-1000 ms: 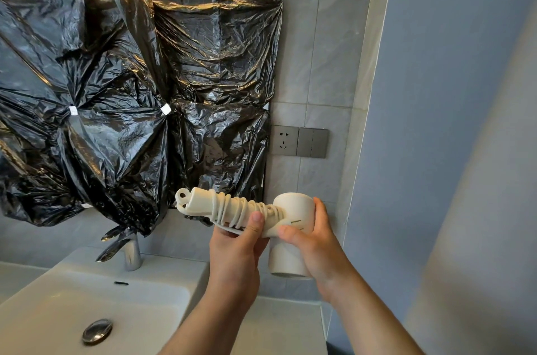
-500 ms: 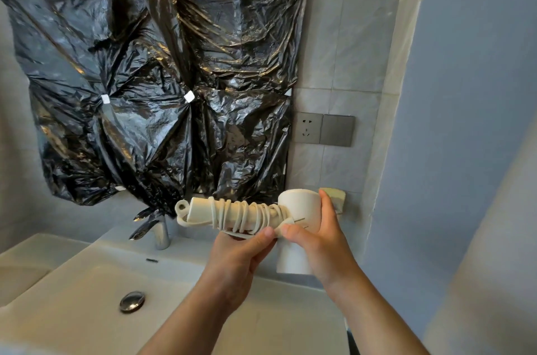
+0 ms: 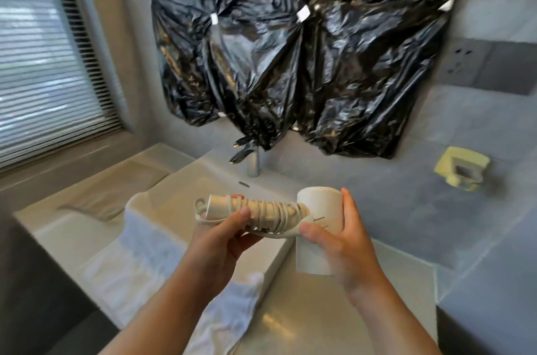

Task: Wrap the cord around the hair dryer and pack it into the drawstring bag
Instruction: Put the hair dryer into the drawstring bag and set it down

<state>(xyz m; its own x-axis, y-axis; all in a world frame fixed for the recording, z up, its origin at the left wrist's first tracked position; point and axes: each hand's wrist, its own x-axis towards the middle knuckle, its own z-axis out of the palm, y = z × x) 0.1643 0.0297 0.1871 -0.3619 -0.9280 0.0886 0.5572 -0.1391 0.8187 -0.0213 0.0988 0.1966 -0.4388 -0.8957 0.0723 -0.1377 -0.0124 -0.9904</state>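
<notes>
I hold a white hair dryer (image 3: 318, 209) level above the sink. Its handle points left and its round barrel sits at the right. The white cord (image 3: 271, 213) is wound in several loops around the handle. My left hand (image 3: 220, 234) grips the handle from below, thumb on the coils. My right hand (image 3: 340, 238) wraps the barrel from the right side. A white cloth (image 3: 139, 261), possibly the drawstring bag, lies draped over the sink below my hands.
The white basin (image 3: 186, 180) has a chrome faucet (image 3: 251, 162) at its back. Black plastic sheeting (image 3: 305, 58) covers the mirror. A wall socket (image 3: 462, 64) and a pale wall holder (image 3: 462, 170) are at the right, window blinds (image 3: 43, 64) at the left.
The view has swung left and down, bringing the window and the white cloth on the sink into sight. Both hands keep the same hold on the dryer.
</notes>
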